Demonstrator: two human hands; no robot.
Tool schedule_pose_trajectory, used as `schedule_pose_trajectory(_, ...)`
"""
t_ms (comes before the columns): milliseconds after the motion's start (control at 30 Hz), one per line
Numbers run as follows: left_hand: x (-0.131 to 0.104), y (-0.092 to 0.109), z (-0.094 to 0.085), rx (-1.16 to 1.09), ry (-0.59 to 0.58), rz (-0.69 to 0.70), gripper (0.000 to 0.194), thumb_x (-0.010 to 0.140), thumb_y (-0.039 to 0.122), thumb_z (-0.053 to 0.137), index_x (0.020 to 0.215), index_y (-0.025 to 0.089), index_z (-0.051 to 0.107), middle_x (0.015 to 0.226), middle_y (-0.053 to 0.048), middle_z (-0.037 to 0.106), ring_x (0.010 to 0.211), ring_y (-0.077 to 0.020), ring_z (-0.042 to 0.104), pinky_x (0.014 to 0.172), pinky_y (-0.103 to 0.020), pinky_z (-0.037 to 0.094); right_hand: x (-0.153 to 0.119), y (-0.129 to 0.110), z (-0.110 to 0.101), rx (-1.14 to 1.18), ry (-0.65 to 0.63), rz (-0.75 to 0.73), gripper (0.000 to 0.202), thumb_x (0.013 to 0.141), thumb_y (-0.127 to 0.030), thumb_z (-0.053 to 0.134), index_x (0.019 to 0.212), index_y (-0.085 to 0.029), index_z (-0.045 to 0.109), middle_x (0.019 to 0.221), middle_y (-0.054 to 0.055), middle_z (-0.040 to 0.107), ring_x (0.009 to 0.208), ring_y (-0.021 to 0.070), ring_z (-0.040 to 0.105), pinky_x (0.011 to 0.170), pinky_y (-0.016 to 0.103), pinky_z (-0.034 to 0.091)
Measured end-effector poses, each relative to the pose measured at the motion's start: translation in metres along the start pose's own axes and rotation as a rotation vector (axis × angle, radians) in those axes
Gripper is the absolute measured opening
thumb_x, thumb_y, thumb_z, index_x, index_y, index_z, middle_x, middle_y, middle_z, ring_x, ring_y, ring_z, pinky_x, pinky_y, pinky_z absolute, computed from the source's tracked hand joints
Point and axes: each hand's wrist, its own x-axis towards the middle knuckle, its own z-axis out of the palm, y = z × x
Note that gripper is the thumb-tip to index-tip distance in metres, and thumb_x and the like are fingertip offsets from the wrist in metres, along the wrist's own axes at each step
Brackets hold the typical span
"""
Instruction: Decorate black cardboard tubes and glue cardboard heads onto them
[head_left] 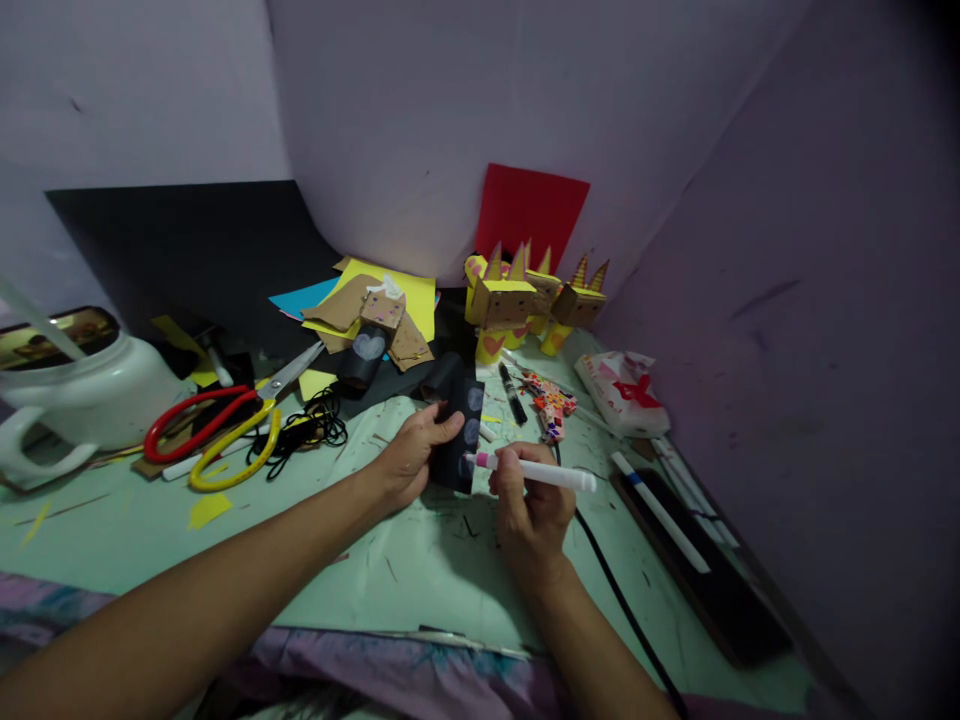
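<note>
My left hand [412, 455] grips a strip of black paper [455, 450] from its left side, thumb on top. Pale round marks run down the right part of the paper. In my right hand [531, 505] is a white marker [551, 473], its pink tip against the lowest mark. Behind the paper a black roll [442, 375] lies on the pale green table [420, 580]. Further back, a small cardboard figure [382, 310] has a black body with a pale heart.
Scissors [281, 375] with red and yellow handles, black cord [319, 425] and a white mug [97, 390] are left. Yellow horned figures [506, 305] stand behind. On the right are a glue gun [551, 400], a white packet [624, 392] and a black phone-like slab [720, 590].
</note>
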Motion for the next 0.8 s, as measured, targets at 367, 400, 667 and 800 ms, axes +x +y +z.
schedule_pose_trajectory(367, 0.0032, -0.0012, -0.0020, -0.007, 0.008, -0.008, 0.024, 0.073, 0.016, 0.065, 0.096, 0.014, 0.059, 0.067, -0.002, 0.062, 0.054, -0.0133, 0.059, 0.052, -0.025, 0.051, -0.0002, -0.0015, 0.0004, 0.006, -0.014, -0.008, 0.013, 0.088, -0.024, 0.049, 0.077, -0.020, 0.055, 0.061, -0.002, 0.054, 0.052, 0.0116, 0.054, 0.047, 0.023, 0.041)
schedule_pose_trajectory(400, 0.0031, -0.0011, -0.0021, -0.006, 0.009, -0.011, 0.023, 0.074, 0.016, 0.065, 0.096, 0.014, 0.059, 0.066, -0.002, 0.061, 0.055, -0.0136, 0.059, 0.052, -0.025, 0.051, 0.0000, -0.0017, 0.0004, 0.008, -0.014, -0.007, 0.013, 0.088, -0.024, 0.049, 0.078, -0.020, 0.055, 0.061, -0.002, 0.054, 0.052, 0.0115, 0.054, 0.046, 0.022, 0.041)
schedule_pose_trajectory(667, 0.0029, -0.0006, -0.0021, -0.020, 0.020, -0.019, 0.016, 0.073, 0.016, 0.065, 0.088, 0.014, 0.059, 0.064, -0.002, 0.061, 0.052, -0.0139, 0.058, 0.050, -0.026, 0.051, 0.0000, -0.0031, 0.0002, 0.040, -0.035, 0.003, 0.012, 0.087, -0.023, 0.050, 0.077, -0.019, 0.056, 0.062, -0.002, 0.055, 0.051, 0.0109, 0.053, 0.044, 0.022, 0.039)
schedule_pose_trajectory(800, 0.0038, -0.0002, -0.0026, -0.022, 0.017, -0.022, 0.013, 0.074, 0.017, 0.064, 0.086, 0.013, 0.059, 0.062, -0.003, 0.061, 0.052, -0.0141, 0.058, 0.049, -0.026, 0.051, -0.0004, -0.0034, 0.0001, 0.066, -0.043, 0.002, 0.012, 0.087, -0.022, 0.050, 0.077, -0.019, 0.056, 0.062, -0.001, 0.056, 0.050, 0.0104, 0.053, 0.042, 0.021, 0.038)
